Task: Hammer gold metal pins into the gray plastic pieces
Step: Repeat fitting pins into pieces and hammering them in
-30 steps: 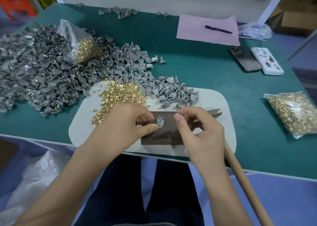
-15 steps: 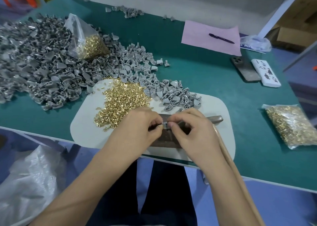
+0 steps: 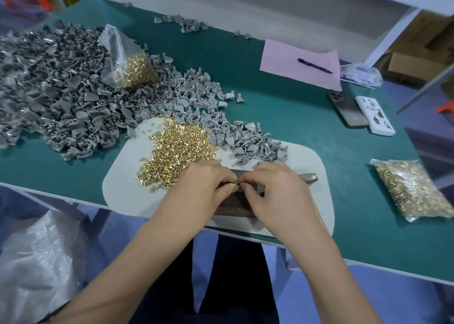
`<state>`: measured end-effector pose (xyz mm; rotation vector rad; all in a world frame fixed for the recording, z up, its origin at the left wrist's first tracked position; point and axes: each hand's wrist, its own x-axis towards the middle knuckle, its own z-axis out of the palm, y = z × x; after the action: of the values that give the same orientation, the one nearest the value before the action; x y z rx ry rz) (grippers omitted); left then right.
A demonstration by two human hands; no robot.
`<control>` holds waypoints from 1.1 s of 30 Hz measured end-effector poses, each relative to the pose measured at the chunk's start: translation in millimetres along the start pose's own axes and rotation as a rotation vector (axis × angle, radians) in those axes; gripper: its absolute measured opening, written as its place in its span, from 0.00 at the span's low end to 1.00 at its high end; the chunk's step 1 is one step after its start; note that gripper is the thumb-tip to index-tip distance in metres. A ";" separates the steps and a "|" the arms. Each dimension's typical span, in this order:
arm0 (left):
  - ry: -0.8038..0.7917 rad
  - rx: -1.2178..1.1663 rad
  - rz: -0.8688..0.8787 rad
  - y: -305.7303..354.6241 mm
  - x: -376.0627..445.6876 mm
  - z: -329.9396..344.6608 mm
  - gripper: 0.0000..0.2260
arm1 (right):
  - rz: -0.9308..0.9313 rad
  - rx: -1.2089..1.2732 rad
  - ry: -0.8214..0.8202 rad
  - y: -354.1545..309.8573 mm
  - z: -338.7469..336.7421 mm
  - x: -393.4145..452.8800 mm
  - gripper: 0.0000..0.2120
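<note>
Gray plastic piece (image 3: 236, 183) now hidden between both hands' pinching fingers (image 3: 231, 188)

No legible text; markings on white box (image 3: 375, 115) too blurred to read.

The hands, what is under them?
Under the left hand and right hand lies a dark metal block on a white mat. Their fingertips pinch something tiny over it, mostly covered.
</note>
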<state>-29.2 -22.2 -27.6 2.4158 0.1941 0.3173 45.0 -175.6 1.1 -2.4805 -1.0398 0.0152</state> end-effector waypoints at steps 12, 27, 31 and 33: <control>0.007 -0.039 -0.025 -1.3 -1.3 1.6 0.03 | 0.011 -0.002 -0.077 -2.3 -3.0 7.6 0.08; 0.026 -0.007 -0.009 -1.1 -1.8 3.1 0.08 | 0.361 0.120 0.386 44.2 7.7 -28.0 0.08; 0.020 -0.003 -0.028 3.9 1.0 3.6 0.05 | 0.678 -0.181 0.033 72.6 8.9 -42.3 0.19; 0.011 0.017 -0.023 5.1 3.1 4.4 0.06 | 0.655 -0.210 -0.028 78.0 8.2 -40.4 0.17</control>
<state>-24.8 -28.1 -27.0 2.4277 0.2308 0.3192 67.2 -247.8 -44.5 -2.9070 -0.2040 0.1485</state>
